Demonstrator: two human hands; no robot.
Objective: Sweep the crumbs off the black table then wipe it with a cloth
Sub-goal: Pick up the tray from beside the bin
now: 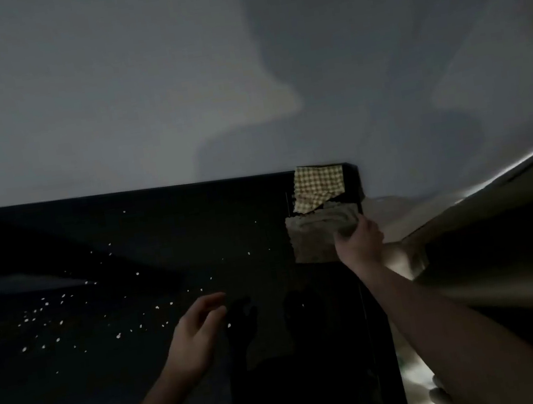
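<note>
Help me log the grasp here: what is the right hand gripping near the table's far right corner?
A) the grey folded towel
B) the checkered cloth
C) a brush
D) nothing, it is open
A: the right hand has its grip closed on the grey folded towel, while the checkered cloth lies untouched behind it.

one view only, worn on the person's head. it looks forward and slightly down across the black table (212, 363), close above its near edge. the pale wall (105, 87) behind fills the upper half of the frame. the wide angle bends straight edges at the sides. both forearms enter from the bottom. dim light; no second view to compare.
</note>
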